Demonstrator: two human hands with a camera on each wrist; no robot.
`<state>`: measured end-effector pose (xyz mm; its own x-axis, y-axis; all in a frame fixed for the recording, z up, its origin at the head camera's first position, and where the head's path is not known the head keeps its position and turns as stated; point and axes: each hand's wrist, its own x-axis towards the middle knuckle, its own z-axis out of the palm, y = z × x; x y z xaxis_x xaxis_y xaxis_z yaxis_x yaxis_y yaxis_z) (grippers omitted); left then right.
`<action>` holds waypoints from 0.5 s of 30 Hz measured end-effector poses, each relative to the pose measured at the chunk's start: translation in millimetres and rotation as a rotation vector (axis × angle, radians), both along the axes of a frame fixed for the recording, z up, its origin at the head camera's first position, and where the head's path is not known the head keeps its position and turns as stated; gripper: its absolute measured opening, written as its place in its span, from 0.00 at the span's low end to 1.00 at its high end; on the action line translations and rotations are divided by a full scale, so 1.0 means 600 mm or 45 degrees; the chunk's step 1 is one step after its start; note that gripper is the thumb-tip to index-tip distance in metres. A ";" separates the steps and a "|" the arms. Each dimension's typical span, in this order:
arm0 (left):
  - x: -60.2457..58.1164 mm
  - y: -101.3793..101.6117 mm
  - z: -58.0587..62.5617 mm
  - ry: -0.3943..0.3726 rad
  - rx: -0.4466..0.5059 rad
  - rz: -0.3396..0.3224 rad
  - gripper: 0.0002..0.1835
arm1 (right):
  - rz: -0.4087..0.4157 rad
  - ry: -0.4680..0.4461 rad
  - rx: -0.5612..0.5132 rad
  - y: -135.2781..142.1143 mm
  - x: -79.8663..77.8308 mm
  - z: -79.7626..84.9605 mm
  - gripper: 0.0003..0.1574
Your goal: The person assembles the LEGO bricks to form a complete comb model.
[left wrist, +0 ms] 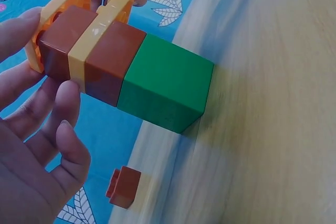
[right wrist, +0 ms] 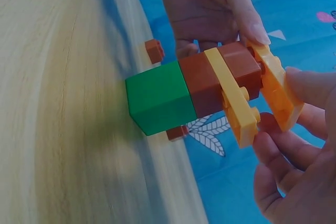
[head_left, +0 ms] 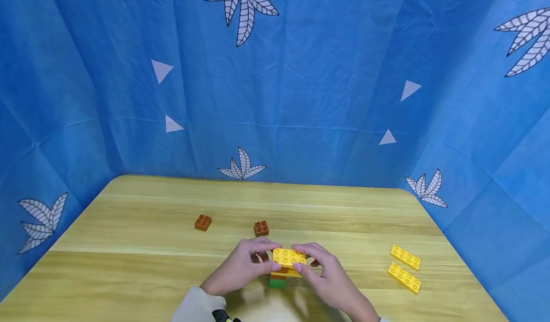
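A small tower stands on the table, with a green block (left wrist: pixel 165 80) at its base. Above that come a brown brick (left wrist: pixel 116 56), a flat yellow brick (right wrist: pixel 234 98) that juts out to the right, and a second brown brick (right wrist: pixel 241 64). Both hands hold another flat yellow brick (head_left: pixel 285 256) at the very top. My left hand (head_left: pixel 245 267) pinches its left end between thumb and fingers; my right hand (head_left: pixel 328 276) pinches the right end. In the right wrist view this brick looks tilted, and some brown studs show beneath it.
Two loose brown bricks, one at left (head_left: pixel 203 222) and one just behind the hands (head_left: pixel 261 227), lie studs up on the wooden table (head_left: pixel 129 274). Two yellow bricks, a farther (head_left: pixel 405 257) and a nearer (head_left: pixel 404 278), lie at the right. Blue cloth (head_left: pixel 322 98) hangs around the table.
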<state>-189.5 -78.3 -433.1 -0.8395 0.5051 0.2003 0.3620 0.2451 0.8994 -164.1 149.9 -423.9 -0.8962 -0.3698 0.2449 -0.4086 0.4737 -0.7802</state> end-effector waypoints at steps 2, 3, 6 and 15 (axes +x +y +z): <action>-0.001 -0.001 -0.001 0.000 0.003 -0.003 0.23 | 0.004 -0.007 -0.006 0.000 0.000 0.000 0.21; -0.001 -0.001 -0.001 0.000 0.005 -0.005 0.23 | 0.006 -0.012 -0.008 0.000 0.000 0.001 0.21; -0.002 -0.001 0.000 -0.016 0.014 -0.010 0.23 | 0.017 -0.001 -0.003 0.001 -0.001 0.001 0.23; 0.000 0.000 0.003 -0.042 0.027 0.001 0.22 | 0.044 0.029 -0.022 0.002 0.001 0.003 0.22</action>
